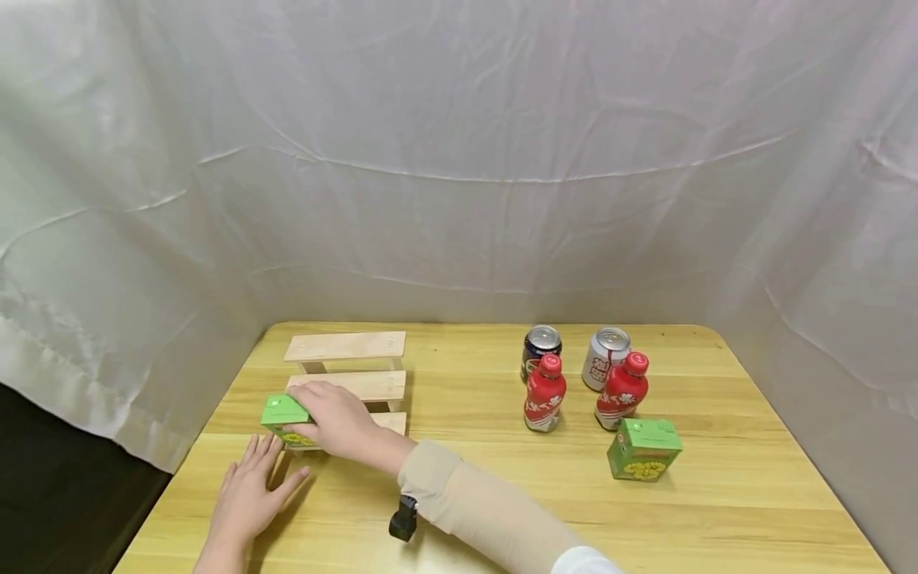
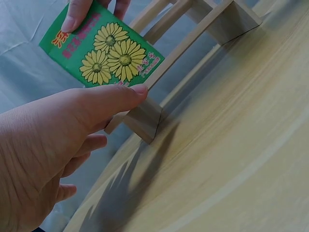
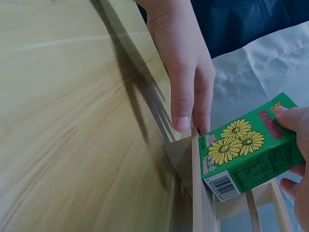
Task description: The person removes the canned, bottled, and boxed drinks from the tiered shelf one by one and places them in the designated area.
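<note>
My right hand point(image 1: 339, 416) grips a green drink carton point(image 1: 284, 410) printed with yellow flowers, at the left end of the lowest step of a three-step wooden rack point(image 1: 347, 346). In the right wrist view the thumb and fingers pinch the upper part of the carton point(image 3: 251, 145), whose barcode end meets the step. My left hand point(image 1: 247, 493) is spread beside the rack's front left corner. Its thumb tip is right at the step's edge in the left wrist view, just below the carton point(image 2: 108, 53).
At the right stand two red bottles point(image 1: 545, 395), a dark can point(image 1: 543, 344), a white can point(image 1: 606, 359) and a second green carton point(image 1: 645, 450). They share the wooden table point(image 1: 466, 478) with the rack. Grey-white cloth point(image 1: 495, 223) hangs around the back and sides.
</note>
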Tool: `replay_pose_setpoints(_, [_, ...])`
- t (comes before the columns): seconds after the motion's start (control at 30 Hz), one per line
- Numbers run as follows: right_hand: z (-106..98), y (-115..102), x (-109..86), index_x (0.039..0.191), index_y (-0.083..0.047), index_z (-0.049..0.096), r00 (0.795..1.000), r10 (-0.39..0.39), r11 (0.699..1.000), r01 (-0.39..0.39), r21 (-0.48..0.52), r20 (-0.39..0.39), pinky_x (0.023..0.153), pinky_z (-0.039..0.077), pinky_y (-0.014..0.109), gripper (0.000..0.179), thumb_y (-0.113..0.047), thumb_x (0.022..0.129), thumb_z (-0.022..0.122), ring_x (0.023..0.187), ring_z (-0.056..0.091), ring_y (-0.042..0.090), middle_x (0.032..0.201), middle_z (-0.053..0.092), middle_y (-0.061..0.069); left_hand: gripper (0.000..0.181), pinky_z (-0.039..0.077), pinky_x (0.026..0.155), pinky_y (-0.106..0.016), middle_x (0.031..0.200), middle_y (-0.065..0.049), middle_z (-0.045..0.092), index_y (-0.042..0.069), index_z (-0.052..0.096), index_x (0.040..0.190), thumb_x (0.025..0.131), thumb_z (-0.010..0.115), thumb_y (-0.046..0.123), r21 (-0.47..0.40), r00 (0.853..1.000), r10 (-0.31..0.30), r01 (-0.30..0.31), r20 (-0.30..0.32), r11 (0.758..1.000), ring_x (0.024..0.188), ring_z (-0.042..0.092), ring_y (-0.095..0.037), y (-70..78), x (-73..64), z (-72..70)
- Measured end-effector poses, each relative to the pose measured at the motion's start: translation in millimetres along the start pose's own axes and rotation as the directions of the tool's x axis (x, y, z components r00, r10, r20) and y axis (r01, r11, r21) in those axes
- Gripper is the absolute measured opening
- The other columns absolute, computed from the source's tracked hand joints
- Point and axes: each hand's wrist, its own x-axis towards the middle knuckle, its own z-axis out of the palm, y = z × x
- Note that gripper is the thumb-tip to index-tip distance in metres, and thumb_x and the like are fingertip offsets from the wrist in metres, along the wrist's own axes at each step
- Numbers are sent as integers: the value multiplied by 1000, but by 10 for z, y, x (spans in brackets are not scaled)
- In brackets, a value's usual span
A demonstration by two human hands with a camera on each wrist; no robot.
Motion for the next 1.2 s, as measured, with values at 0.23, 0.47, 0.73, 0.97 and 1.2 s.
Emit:
replay_pose_setpoints(0.23, [-37, 71, -104, 140, -21, 50, 1000, 23, 999, -22, 28, -14, 102, 47, 19, 55, -49, 94, 57, 120, 59, 4, 131, 62, -10, 86, 15, 108, -77, 154, -30, 30, 1, 36, 149, 89, 58, 60, -4, 1000, 7, -7, -14, 1000, 144, 21, -50, -8, 2, 14])
replay_pose_setpoints(0.47, [-125, 171, -243, 138, -18, 52, 999, 16, 998, -14, 53, -44, 101, 48, 21, 54, -49, 94, 58, 118, 60, 6, 131, 63, -7, 86, 15, 108, -77, 154, -29, 30, 8, 32, 152, 89, 58, 60, -17, 1000, 4, -4, -12, 1000, 144, 20, -50, -19, -4, 31])
replay_pose_setpoints(0.73, [-298, 297, -402, 135, -16, 55, 994, 8, 998, -2, 57, -104, 103, 49, 24, 53, -45, 92, 62, 120, 60, 10, 131, 64, -5, 87, 13, 109, -76, 154, -29, 29, 6, 31, 152, 89, 58, 60, -10, 1000, 6, -6, -15, 1000, 144, 20, -50, -6, 1, 8])
replay_pose_setpoints(0.97, [-465, 407, -552, 134, -16, 56, 992, 26, 996, -15, 88, -127, 101, 50, 26, 52, -44, 92, 63, 119, 61, 12, 131, 64, -4, 87, 14, 109, -76, 154, -29, 30, 7, 31, 152, 89, 59, 60, -13, 1000, 1, -1, -9, 1000, 145, 20, -50, 15, -8, -14])
replay_pose_setpoints(1.2, [-607, 501, -721, 134, -15, 55, 993, 26, 995, -15, 95, -113, 100, 51, 27, 51, -41, 91, 64, 121, 60, 13, 133, 63, -2, 87, 13, 109, -75, 154, -29, 29, 7, 30, 153, 89, 59, 59, -20, 1000, 2, -3, -9, 1000, 145, 19, -49, 3, -3, -5])
